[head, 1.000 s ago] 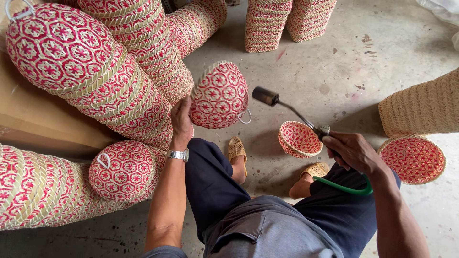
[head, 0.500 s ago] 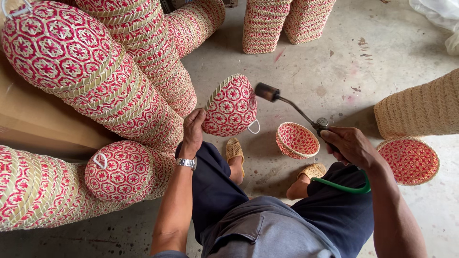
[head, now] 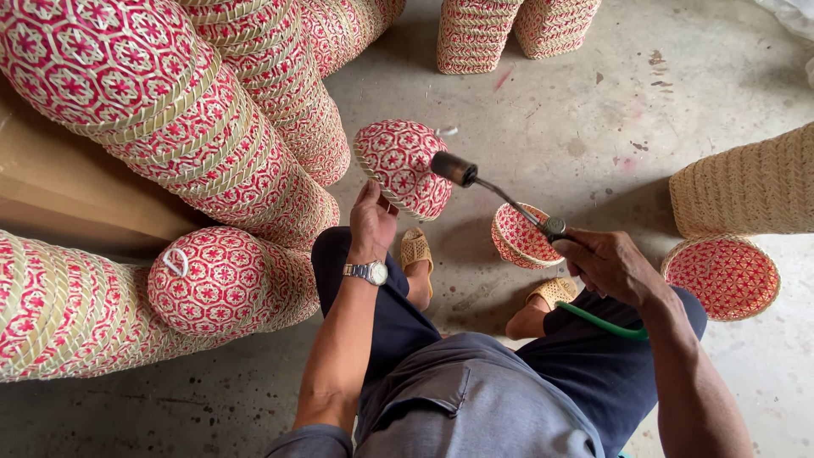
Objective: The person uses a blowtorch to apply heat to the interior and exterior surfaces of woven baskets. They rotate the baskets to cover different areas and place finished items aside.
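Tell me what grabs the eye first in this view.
The long stacks of red-and-cream woven baskets lying on their sides fill the left. At centre, the left hand holds one small red basket up, while the right hand points a black-nozzled torch at it. Another basket sits on the concrete floor beneath.

Count: 2 hands in view, left hand (head: 373, 222) holding 1 small red-patterned woven basket (head: 402, 167), right hand (head: 609, 265) holding 1 gas torch (head: 496, 192) on 1 green hose (head: 604, 322). 2 loose red baskets on the floor: one (head: 517, 236) by the feet, one (head: 722, 276) at right. Long stacks of nested baskets: about 5 red ones at left, 2 (head: 476, 34) at top, 1 plain straw stack (head: 746, 188); 2 sandals (head: 415, 250), 1 wristwatch (head: 368, 271).
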